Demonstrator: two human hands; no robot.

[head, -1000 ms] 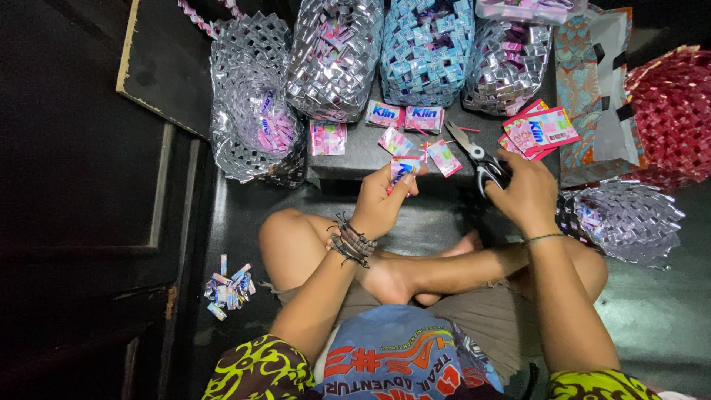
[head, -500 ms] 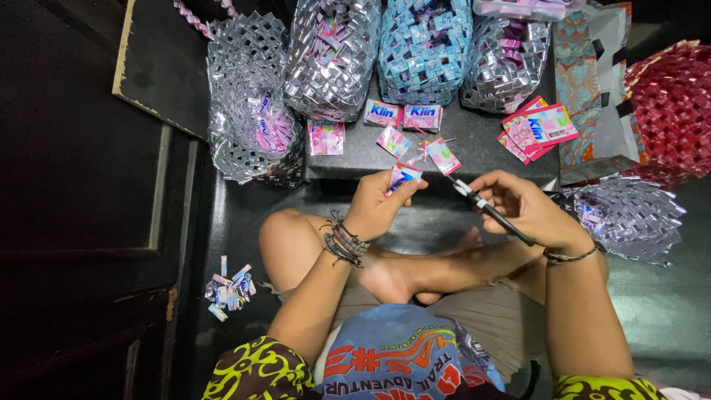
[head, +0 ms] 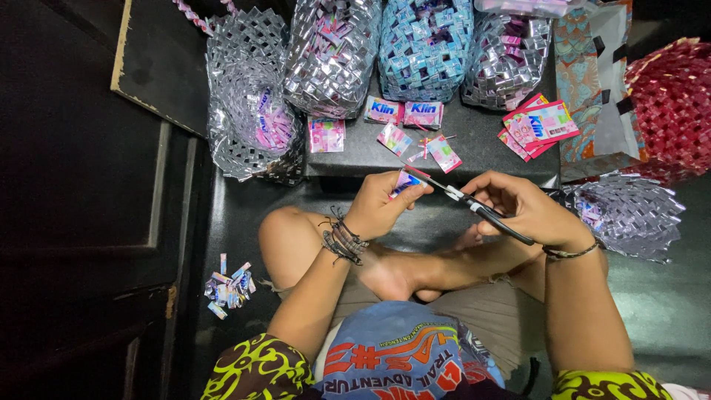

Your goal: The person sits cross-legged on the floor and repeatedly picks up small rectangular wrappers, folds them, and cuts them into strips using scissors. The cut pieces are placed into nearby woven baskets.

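My left hand [head: 381, 204] pinches a small pink and blue sachet wrapper [head: 406, 181] in front of my crossed legs. My right hand [head: 522, 209] grips black-handled scissors [head: 474, 207], and their blades reach left to the wrapper's upper edge. Both hands hover over the near edge of a low dark platform [head: 481, 159]. More sachet wrappers [head: 443, 152] lie loose on that platform just beyond the hands.
Woven foil baskets stand behind the platform: silver [head: 329, 52], blue [head: 424, 44], silver [head: 507, 59], and red [head: 670, 104] at right. A silver basket [head: 248, 118] lies at left, another [head: 629, 211] by my right arm. Cut wrapper pieces [head: 228, 287] sit on the floor at left.
My right hand lifted the scissors off the platform and swung them left to the wrapper in my left hand. The left hand barely moved.
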